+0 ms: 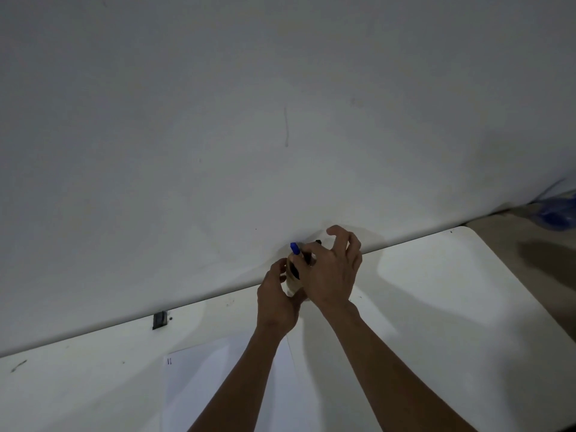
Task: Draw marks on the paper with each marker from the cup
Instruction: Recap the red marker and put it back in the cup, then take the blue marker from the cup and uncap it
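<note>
At the far table edge, against the wall, your left hand (276, 302) wraps the small pale cup (293, 283). Your right hand (333, 272), fingers loosely curled, pinches the blue-capped marker (295, 249). Lift straight up; steady the cup. The white paper sheet (199, 388) lies nearer you than the cup.

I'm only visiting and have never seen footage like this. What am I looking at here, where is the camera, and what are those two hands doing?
There is no machine: a person wears one camera on the head, looking forward and down, so you see their own two bare arms reaching out. Most of the picture is a plain white wall. Below it is a white table with a sheet of paper that has a few small marks near its corner. At the table's far edge, the left hand wraps around a small cup. The right hand reaches over its top, fingers at the markers; a blue-capped marker sticks up. Whether it is already gripped is unclear.
</note>
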Action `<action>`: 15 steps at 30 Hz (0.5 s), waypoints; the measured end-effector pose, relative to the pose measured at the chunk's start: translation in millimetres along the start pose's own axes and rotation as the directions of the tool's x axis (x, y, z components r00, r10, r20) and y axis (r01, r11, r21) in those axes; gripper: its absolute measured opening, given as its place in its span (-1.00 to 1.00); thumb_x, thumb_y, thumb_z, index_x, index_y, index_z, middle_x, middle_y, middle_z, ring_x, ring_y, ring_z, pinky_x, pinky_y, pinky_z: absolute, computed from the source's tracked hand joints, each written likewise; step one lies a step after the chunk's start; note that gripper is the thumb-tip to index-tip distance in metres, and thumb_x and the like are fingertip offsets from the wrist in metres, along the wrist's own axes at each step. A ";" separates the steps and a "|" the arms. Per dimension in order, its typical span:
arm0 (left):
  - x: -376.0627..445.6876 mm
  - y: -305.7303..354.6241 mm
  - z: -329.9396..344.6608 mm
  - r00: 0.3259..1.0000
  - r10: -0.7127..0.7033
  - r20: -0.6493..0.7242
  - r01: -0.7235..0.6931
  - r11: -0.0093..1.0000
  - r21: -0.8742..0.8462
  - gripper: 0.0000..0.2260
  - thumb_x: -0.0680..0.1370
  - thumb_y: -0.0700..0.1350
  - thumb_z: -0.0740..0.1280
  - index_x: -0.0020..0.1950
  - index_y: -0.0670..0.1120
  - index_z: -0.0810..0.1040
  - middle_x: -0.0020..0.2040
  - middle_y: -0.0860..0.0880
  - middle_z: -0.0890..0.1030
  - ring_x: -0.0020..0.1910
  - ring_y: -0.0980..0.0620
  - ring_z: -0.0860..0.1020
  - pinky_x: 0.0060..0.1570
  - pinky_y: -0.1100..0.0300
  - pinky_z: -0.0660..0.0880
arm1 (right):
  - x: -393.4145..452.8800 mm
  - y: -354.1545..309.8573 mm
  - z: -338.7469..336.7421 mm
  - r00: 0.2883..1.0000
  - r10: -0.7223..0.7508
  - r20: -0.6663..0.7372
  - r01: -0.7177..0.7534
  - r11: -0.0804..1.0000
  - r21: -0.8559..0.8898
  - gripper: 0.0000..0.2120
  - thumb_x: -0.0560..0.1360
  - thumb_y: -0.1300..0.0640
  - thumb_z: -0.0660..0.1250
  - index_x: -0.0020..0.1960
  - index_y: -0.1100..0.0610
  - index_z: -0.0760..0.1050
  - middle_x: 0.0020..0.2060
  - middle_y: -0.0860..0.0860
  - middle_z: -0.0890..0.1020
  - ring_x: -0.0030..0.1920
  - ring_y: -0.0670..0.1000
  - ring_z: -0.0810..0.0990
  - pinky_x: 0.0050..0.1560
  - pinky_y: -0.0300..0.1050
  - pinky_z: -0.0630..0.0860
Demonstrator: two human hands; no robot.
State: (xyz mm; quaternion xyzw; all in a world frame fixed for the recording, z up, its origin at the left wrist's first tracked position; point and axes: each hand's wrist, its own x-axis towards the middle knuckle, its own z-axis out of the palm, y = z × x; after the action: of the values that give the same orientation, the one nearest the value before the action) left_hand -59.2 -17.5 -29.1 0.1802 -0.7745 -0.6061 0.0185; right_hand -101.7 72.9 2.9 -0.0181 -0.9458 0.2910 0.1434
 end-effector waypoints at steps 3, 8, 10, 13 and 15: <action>0.0 -0.8 -0.8 1.000 0.001 0.012 -0.002 0.999 0.048 -0.49 0.42 -0.33 0.53 0.32 -0.13 0.50 0.23 -0.04 0.60 0.17 -0.03 0.54 0.02 0.44 0.51 | -3.7 1.5 6.3 1.000 0.029 0.008 -0.029 1.000 -0.011 -0.86 0.36 -0.04 0.60 -0.14 -0.01 0.77 0.21 0.14 0.58 0.34 0.30 0.45 0.24 0.26 0.40; 0.6 -1.7 -1.6 1.000 0.017 0.023 -0.018 0.997 0.073 -0.45 0.39 -0.31 0.56 0.34 -0.13 0.49 0.24 -0.03 0.61 0.17 -0.01 0.55 0.05 0.46 0.48 | -4.2 6.1 11.1 0.999 0.042 0.017 -0.042 0.999 -0.002 -0.89 0.41 -0.03 0.58 -0.10 -0.03 0.76 0.23 0.13 0.58 0.35 0.29 0.43 0.25 0.25 0.35; 1.7 -2.1 -1.5 1.000 0.024 0.019 -0.026 0.997 0.073 -0.45 0.38 -0.29 0.56 0.33 -0.12 0.50 0.24 -0.04 0.63 0.18 -0.04 0.56 0.17 0.22 0.53 | -4.6 7.3 9.3 0.999 0.041 0.000 -0.041 0.998 0.055 -0.89 0.41 0.01 0.58 -0.10 0.01 0.74 0.24 0.16 0.57 0.33 0.30 0.45 0.21 0.25 0.39; 1.6 -2.6 -1.8 1.000 0.017 0.011 -0.017 0.999 0.041 -0.50 0.38 -0.25 0.57 0.27 -0.07 0.52 0.19 0.01 0.64 0.16 -0.05 0.58 0.14 0.17 0.59 | -3.9 6.2 2.0 0.997 0.067 -0.030 -0.062 0.985 0.164 -0.87 0.44 0.06 0.57 -0.06 0.08 0.72 0.29 0.18 0.55 0.33 0.29 0.45 0.19 0.20 0.41; 1.4 -3.6 -2.7 0.999 0.033 0.021 -0.034 0.998 0.051 -0.50 0.38 -0.21 0.58 0.26 -0.02 0.52 0.17 0.07 0.63 0.14 -0.02 0.59 0.08 0.22 0.61 | -0.5 5.5 -6.4 0.996 0.075 -0.057 -0.058 0.965 0.256 -0.86 0.47 0.09 0.54 0.00 0.12 0.71 0.31 0.17 0.53 0.31 0.24 0.44 0.18 0.13 0.44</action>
State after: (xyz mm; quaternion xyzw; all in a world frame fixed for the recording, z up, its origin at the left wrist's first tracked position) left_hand -58.9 -21.1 -32.1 0.1615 -0.7929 -0.5873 0.0164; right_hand -99.7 81.0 4.7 -0.0408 -0.8942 0.4138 0.1658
